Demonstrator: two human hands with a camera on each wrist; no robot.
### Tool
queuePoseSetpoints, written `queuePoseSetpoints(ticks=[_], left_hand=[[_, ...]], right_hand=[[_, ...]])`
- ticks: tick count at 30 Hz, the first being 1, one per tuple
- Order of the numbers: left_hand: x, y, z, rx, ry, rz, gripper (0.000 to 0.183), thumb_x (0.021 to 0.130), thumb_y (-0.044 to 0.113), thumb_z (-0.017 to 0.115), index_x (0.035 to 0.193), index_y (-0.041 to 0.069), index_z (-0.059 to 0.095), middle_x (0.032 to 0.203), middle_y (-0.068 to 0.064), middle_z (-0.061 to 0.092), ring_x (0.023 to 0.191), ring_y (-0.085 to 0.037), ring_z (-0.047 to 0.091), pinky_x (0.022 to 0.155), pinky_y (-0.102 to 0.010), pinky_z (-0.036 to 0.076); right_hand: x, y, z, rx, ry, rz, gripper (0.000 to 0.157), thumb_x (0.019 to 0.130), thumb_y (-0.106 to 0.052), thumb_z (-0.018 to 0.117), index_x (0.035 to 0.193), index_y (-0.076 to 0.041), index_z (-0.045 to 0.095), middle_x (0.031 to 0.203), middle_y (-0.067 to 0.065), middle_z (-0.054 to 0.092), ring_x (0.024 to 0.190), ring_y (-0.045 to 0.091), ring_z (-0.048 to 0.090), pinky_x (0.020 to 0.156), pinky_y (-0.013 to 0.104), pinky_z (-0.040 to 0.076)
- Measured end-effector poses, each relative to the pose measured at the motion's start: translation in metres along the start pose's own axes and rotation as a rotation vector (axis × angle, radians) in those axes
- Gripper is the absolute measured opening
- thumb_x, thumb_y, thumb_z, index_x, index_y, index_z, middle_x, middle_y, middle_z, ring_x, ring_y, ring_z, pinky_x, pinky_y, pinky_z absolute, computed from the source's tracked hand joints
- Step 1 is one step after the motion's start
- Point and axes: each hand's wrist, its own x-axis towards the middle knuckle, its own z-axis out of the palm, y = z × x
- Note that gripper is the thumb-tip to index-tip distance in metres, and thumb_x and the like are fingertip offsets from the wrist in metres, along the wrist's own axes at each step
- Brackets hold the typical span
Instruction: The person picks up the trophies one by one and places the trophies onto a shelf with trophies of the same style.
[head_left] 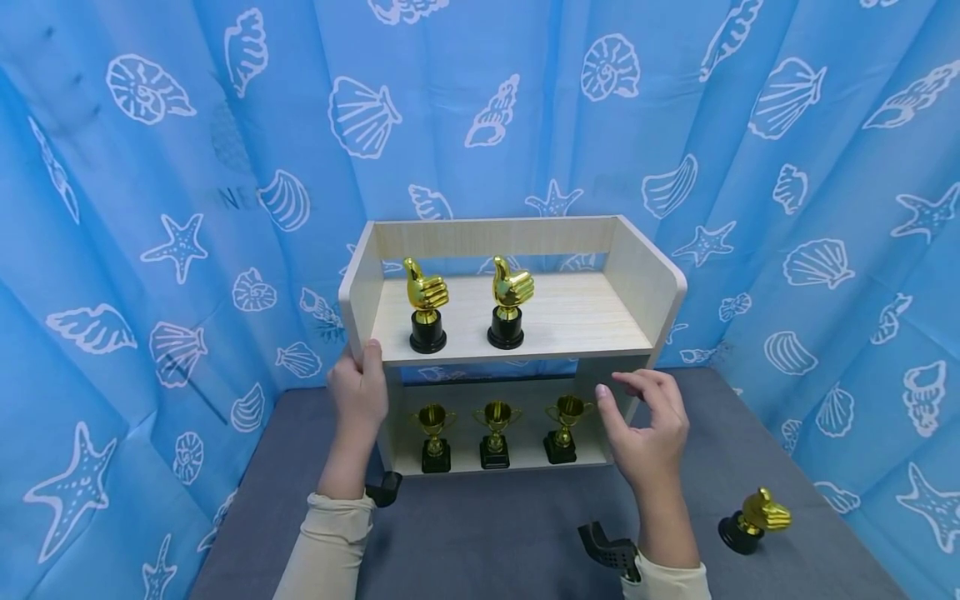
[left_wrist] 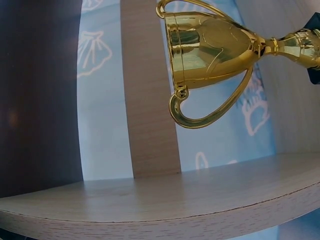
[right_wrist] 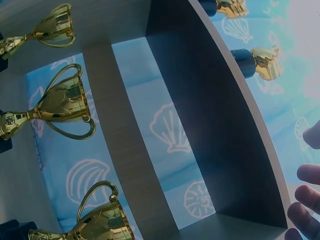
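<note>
Sleeves (head_left: 326,546) nearest cam; L hand (head_left: 358,396) grips L side of shelf (head_left: 577,308). R hand (head_left: 651,429) part-open, empty, nr shelf's R side.

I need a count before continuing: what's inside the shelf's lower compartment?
Three gold trophy cups on black bases, standing in a row. The spots directly behind their bases are covered, so anything small there cannot be seen.
</note>
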Motion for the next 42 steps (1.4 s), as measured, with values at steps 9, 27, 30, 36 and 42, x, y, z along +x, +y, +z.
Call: queuePoseSetpoints(ticks=[9,27,30,36,42], left_hand=[[0.001,0.002,-0.001,-0.025,-0.020,-0.012,0.041,0.101,0.044,0.042,0.081,0.009,0.052,0.068,-0.010,0.047,0.060,-0.027,0.047,0.071,-0.038,0.045],[0.001,0.003,0.000,-0.001,-0.014,-0.017,0.040,0.101,0.044,0.042,0.077,0.012,0.050,0.063,-0.008,0.043,0.052,-0.026,0.040,0.055,-0.036,0.040],[0.001,0.004,0.000,-0.005,-0.019,-0.019,0.040,0.101,0.043,0.042,0.077,0.012,0.049,0.063,-0.008,0.043,0.051,-0.026,0.040,0.054,-0.036,0.040],[0.001,0.005,0.000,0.006,-0.012,-0.007,0.040,0.101,0.042,0.043,0.073,0.013,0.045,0.060,-0.008,0.041,0.050,-0.025,0.037,0.050,-0.036,0.036],[0.000,0.003,-0.001,-0.008,-0.003,-0.008,0.040,0.100,0.042,0.043,0.072,0.013,0.044,0.061,-0.008,0.041,0.052,-0.025,0.038,0.053,-0.037,0.037]], right_hand=[[0.001,0.000,-0.004,-0.005,-0.005,0.011,0.024,0.081,-0.013,0.077,0.102,-0.002,0.072,0.104,0.016,0.059,0.097,0.008,0.051,0.086,0.018,0.040],[-0.002,0.005,-0.007,-0.014,0.005,0.005,0.025,0.080,-0.011,0.078,0.101,0.000,0.072,0.103,0.016,0.059,0.095,0.008,0.052,0.086,0.015,0.040],[-0.003,0.005,-0.008,-0.019,0.000,0.016,0.025,0.081,-0.013,0.078,0.101,-0.001,0.072,0.104,0.016,0.059,0.096,0.009,0.052,0.087,0.014,0.040],[-0.006,0.006,-0.010,-0.019,0.002,0.023,0.024,0.081,-0.012,0.078,0.101,-0.001,0.072,0.103,0.016,0.059,0.094,0.012,0.053,0.086,0.016,0.041],[-0.007,0.006,-0.013,-0.042,-0.019,0.062,0.026,0.083,-0.016,0.076,0.103,-0.001,0.072,0.106,0.017,0.058,0.097,0.015,0.053,0.088,0.014,0.040]])
